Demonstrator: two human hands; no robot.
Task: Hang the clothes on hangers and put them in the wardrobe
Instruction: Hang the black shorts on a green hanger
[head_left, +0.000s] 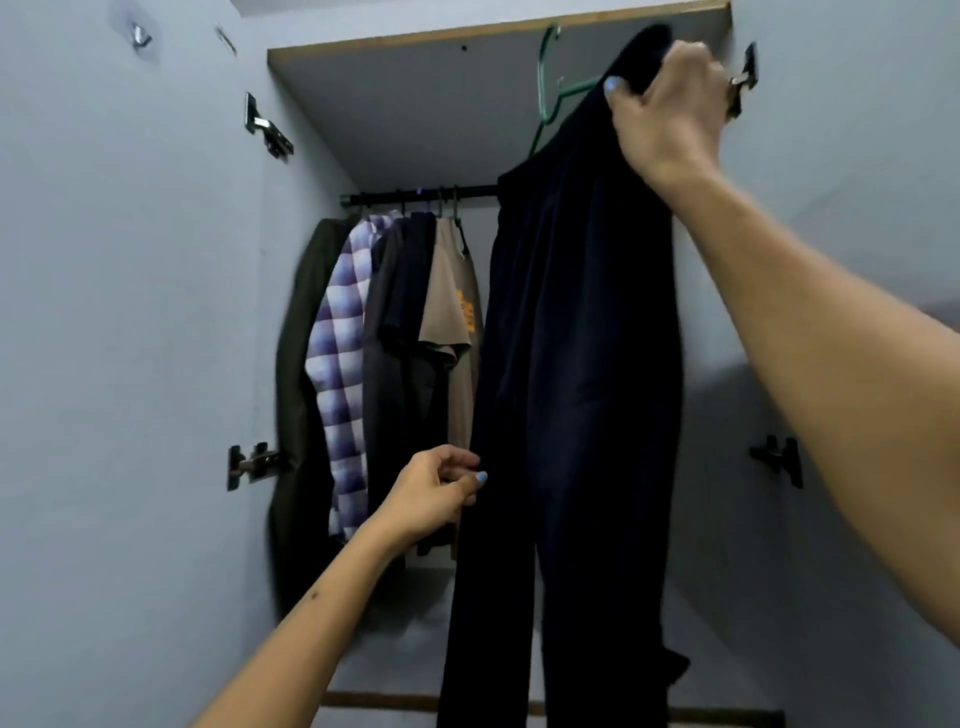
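Note:
Dark navy trousers (576, 364) hang folded over a green hanger (549, 78), held up high in front of the open wardrobe. My right hand (670, 114) grips the top of the trousers and the hanger's bar near the wardrobe's top right corner. The hanger's hook points up and is off the black rail (415, 196). My left hand (436, 493) is lower, its fingers curled at the left edge of the trouser leg, pinching the fabric.
Several garments hang on the rail's left part: a dark green coat (301, 364), a purple checked shirt (340, 364), dark tops (400, 322) and a beige T-shirt (449, 312). Grey doors with hinges (267, 130) stand open on both sides.

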